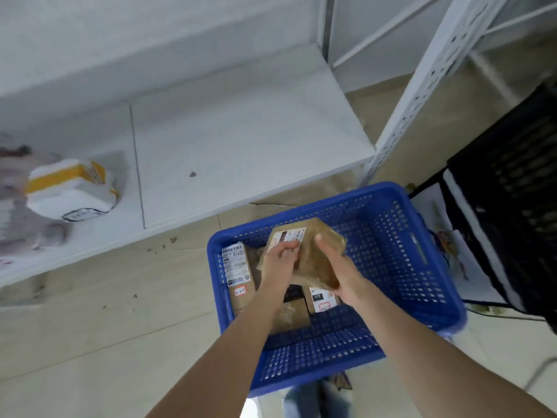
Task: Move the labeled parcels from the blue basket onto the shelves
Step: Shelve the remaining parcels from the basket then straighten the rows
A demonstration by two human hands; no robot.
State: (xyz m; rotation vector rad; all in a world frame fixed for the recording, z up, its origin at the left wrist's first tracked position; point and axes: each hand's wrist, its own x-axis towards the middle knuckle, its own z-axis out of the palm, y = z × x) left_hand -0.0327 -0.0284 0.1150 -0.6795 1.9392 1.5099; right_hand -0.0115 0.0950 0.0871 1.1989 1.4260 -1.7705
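A blue plastic basket [391, 236] stands on the floor in front of a low white shelf [241, 140]. Above the basket I hold a brown cardboard parcel [316, 260] with a white label, tilted. My left hand [278, 260] grips its left edge with the thumb on the label. My right hand [337, 270] grips its right side from below. In the basket lie a brown parcel with a long white label [236, 273], another with a small label [322, 300] and a third brown parcel [291, 315], partly hidden by my arms.
A white and yellow bagged parcel [72, 188] lies on the shelf at the left, with blurred grey bags [18, 212] beside it. A white perforated shelf post [422, 95] rises at the right. A black mesh chair [518, 182] stands at the far right.
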